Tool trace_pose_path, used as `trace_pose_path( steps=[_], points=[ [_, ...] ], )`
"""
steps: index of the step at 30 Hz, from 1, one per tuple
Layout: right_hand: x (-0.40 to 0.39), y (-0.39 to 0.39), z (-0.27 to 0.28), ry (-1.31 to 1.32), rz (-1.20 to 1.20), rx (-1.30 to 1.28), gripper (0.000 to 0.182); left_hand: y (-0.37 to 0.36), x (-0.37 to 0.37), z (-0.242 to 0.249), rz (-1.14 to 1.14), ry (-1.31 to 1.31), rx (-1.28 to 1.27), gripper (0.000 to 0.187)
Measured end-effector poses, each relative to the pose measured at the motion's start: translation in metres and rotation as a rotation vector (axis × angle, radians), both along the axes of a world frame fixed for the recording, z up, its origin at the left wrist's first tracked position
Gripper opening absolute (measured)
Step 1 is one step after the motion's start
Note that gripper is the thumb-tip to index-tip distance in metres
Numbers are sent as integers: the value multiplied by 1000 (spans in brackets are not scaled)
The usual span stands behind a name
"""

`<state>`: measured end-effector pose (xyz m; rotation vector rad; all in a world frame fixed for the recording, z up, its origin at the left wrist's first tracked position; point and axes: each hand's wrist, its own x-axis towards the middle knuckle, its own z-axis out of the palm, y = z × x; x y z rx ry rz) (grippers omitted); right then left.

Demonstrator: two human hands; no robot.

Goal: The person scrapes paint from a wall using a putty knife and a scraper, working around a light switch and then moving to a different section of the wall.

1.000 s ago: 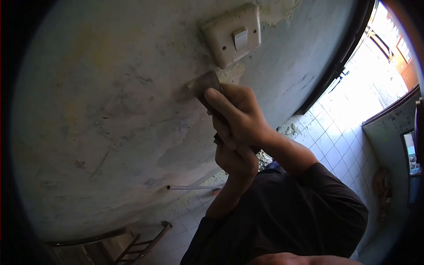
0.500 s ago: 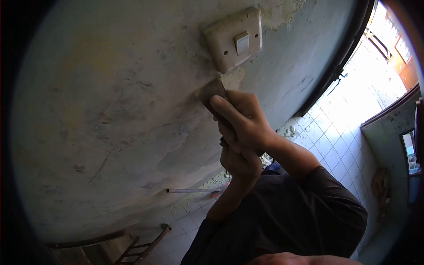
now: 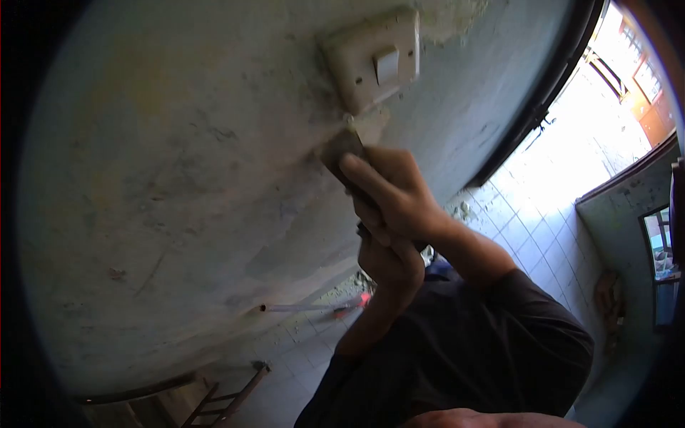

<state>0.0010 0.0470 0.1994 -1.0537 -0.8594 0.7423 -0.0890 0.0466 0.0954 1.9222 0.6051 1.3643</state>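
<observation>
A flat scraper (image 3: 341, 150) has its blade against the worn painted wall (image 3: 193, 178), just below a white light switch (image 3: 371, 68). My right hand (image 3: 396, 189) is wrapped round it, with the thumb lying along the blade. Lower down, my left hand (image 3: 391, 264) is closed beneath the right one, around the handle end, which is mostly hidden by the fingers. Scratches, dark smudges and patches of peeled paint mark the wall around the blade.
A pipe (image 3: 296, 308) juts out low on the wall, near something red (image 3: 353, 307). Loose flakes (image 3: 464, 210) lie on the tiled floor (image 3: 531, 221). A wooden ladder-like frame (image 3: 228, 399) stands lower left. At right is a bright open doorway (image 3: 578, 135).
The view has shifted slightly, so the switch and wall marks sit a little farther left. Both hands keep their grip, and the blade has moved slightly against the wall.
</observation>
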Motion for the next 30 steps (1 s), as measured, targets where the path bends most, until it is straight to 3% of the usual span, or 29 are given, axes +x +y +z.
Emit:
trace_pose_path(
  steps=[7,9,15,18,21,22,25,30],
  points=[
    [1,5,4,-66,18,14,41,3,8,14,31,-93,23,41],
    [-2,1,20,1,44,10,41,4,2,24,-21,-40,-104,41],
    [4,2,26,-90,15,54,40,0,7,18,10,-79,34,41],
    [-1,1,32,-24,48,20,41,5,-2,39,-89,-30,-150,41],
    [1,0,25,-56,56,46,41,1,3,20,-4,-12,-73,40],
    [2,1,21,-65,53,20,40,0,13,20,16,-159,36,38],
    [2,4,24,-68,27,49,41,6,2,30,-18,-32,-5,38],
    [1,2,25,-61,16,66,42,7,2,35,-31,-51,19,38]
  ],
)
